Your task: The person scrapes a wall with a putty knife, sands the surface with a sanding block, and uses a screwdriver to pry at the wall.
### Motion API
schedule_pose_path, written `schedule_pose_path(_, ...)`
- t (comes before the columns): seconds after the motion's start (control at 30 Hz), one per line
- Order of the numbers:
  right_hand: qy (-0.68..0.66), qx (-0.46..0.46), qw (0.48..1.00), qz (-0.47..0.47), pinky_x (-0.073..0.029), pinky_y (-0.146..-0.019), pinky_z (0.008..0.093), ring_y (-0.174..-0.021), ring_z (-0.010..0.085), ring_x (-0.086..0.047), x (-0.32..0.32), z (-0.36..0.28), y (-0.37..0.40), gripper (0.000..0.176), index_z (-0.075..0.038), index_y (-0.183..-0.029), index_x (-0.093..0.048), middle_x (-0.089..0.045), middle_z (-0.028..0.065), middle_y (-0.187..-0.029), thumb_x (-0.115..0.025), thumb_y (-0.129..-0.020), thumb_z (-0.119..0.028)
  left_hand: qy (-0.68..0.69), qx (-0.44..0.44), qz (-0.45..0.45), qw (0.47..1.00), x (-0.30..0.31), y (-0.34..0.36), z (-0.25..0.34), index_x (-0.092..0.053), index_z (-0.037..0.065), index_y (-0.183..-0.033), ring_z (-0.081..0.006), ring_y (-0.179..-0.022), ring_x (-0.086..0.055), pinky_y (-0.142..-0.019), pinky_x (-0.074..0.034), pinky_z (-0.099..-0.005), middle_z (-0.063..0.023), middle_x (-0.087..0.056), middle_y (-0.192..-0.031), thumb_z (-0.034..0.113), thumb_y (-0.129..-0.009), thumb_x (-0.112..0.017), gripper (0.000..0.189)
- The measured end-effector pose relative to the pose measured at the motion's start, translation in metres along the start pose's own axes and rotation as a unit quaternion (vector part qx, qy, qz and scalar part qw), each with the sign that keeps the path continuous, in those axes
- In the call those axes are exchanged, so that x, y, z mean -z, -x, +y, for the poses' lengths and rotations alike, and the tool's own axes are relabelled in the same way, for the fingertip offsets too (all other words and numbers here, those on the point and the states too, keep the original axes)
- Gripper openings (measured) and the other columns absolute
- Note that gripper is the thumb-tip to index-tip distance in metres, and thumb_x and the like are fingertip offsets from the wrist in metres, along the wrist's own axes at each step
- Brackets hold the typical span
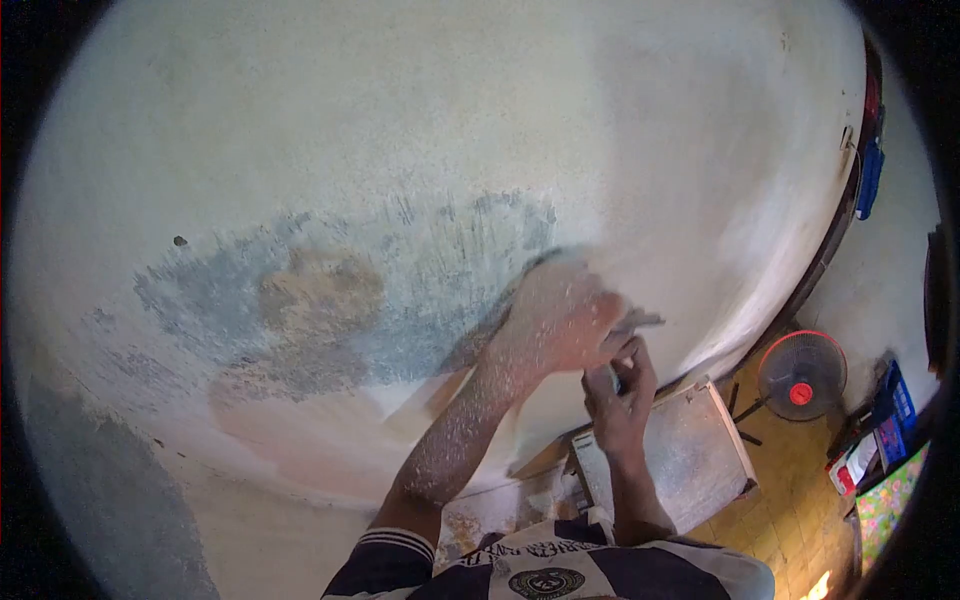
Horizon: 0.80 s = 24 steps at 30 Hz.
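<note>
My left hand (pixel 560 310), its back and forearm speckled with white dust, is closed close in front of the wall. A thin grey piece (pixel 640 320) sticks out from its fingers to the right; I cannot tell its kind. Just below, my right hand (pixel 622 388) is closed too, its thumb and fingertips pinched up against the lower side of that grey piece. The two hands meet there. Behind them, the pale wall (pixel 420 120) bears a rough blue-grey patch (pixel 430 270) with a brownish stain (pixel 320 290) in it.
A dusty white-topped box or small table (pixel 690 450) stands low at the right. Beyond it, a red-rimmed fan (pixel 800 375) is on the yellowish tiled floor (pixel 750 520). Blue packaging (pixel 893 400) and a flowered cloth (pixel 890 510) lie at the far right.
</note>
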State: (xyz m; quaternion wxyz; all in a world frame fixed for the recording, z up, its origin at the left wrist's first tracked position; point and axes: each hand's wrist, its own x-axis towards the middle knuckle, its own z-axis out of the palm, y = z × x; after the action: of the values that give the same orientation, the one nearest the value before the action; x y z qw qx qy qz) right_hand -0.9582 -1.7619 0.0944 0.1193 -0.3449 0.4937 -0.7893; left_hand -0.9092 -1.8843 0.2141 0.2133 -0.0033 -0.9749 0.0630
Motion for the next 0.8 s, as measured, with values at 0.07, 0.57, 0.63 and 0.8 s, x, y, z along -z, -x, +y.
schedule_pose_path(0.07, -0.044, -0.018, 0.999, -0.009, -0.029, -0.044, 0.0185, -0.053, 0.0020, -0.043, 0.001, -0.020, -0.008, 0.021, -0.013, -0.097, -0.042, -0.057, 0.0005, -0.075, -0.062, -0.094, -0.008, 0.017, 0.030, -0.022, 0.999, 0.013, -0.005, 0.006, -0.075, 0.008, -0.094, -0.0314, -0.084, -0.070, -0.080, -0.054, -0.0473, -0.0156, -0.071, -0.085, 0.041, -0.083, -0.072, 0.035)
schedule_pose_path(0.57, -0.093, -0.051, 0.994, -0.027, -0.036, -0.051, 0.0204, -0.065, 0.0031, -0.050, -0.001, -0.018, 0.000, 0.020, -0.010, -0.094, -0.043, -0.058, -0.0005, -0.080, -0.063, -0.098, -0.007, -0.002, 0.008, 0.005, 1.000, 0.005, -0.004, 0.001, -0.074, 0.007, -0.091, -0.0318, -0.076, -0.067, -0.074, -0.053, -0.0480, -0.0146, -0.067, -0.079, 0.043, -0.082, -0.073, 0.037)
schedule_pose_path(0.63, -0.094, -0.060, 0.994, -0.015, -0.035, -0.051, 0.0195, -0.063, 0.0026, -0.049, -0.004, -0.024, -0.010, 0.021, -0.010, -0.095, -0.043, -0.059, -0.0006, -0.081, -0.063, -0.097, -0.008, -0.003, 0.017, 0.015, 1.000, 0.013, -0.006, 0.003, -0.073, 0.006, -0.092, -0.0317, -0.077, -0.067, -0.075, -0.053, -0.0474, -0.0151, -0.067, -0.080, 0.043, -0.082, -0.074, 0.038)
schedule_pose_path(0.8, -0.072, -0.059, 0.995, -0.020, -0.035, -0.050, 0.0191, -0.061, 0.0031, -0.049, -0.002, -0.038, -0.019, 0.021, -0.009, -0.095, -0.044, -0.060, -0.0002, -0.082, -0.064, -0.096, -0.008, -0.006, 0.028, -0.047, 0.999, 0.030, -0.016, 0.002, -0.070, 0.007, -0.103, -0.0349, -0.094, -0.062, -0.082, -0.050, -0.0508, -0.0191, -0.063, -0.096, 0.051, -0.089, -0.066, 0.046)
